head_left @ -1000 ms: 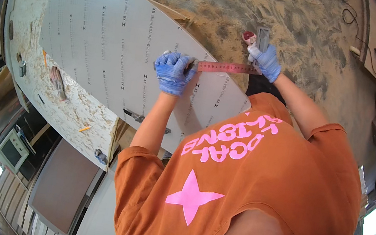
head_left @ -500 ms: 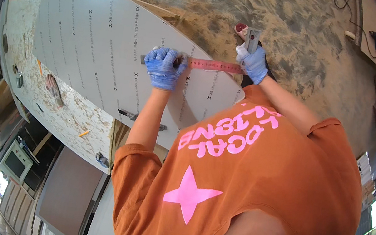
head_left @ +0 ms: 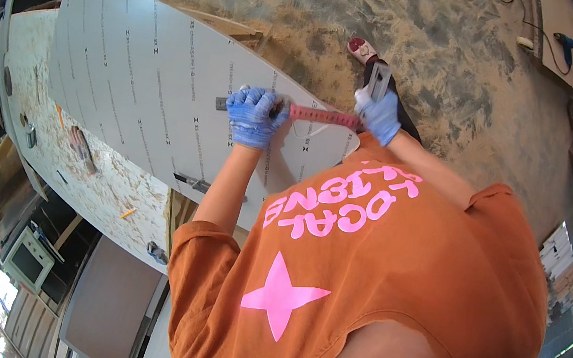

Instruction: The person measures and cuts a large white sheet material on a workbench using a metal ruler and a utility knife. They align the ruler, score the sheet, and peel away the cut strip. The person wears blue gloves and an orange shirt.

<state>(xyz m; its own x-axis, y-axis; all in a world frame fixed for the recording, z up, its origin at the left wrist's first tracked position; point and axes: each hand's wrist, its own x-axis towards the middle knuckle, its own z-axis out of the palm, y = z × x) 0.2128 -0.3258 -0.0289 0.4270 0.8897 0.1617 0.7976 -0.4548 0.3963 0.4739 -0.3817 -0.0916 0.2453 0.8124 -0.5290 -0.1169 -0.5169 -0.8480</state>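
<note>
A large pale grey sheet [head_left: 129, 47] with rows of print lies before me. My left hand [head_left: 251, 117], in a blue and white work glove, is closed on the end of a red measuring strip [head_left: 323, 117]. Past its knuckles sticks out a short grey bar end [head_left: 222, 103]; whether it joins the strip is hidden. The strip runs across the sheet's narrow end to my right hand [head_left: 382, 115]. This gloved hand is closed around a grey metal tool [head_left: 379, 81] with a flat body, held beyond the sheet's edge.
A dark hand tool [head_left: 191, 182] lies on the sheet beside my left forearm. On the white dusty board [head_left: 122, 174] are a spare glove [head_left: 83, 149] and an orange pencil [head_left: 128, 213]. Dust covers the floor [head_left: 289, 3]. A blue power tool [head_left: 564, 47] with its cord lies far right.
The whole view has shifted, with the sheet sitting slightly lower. Both hands keep their grips, and the strip still spans between them.
</note>
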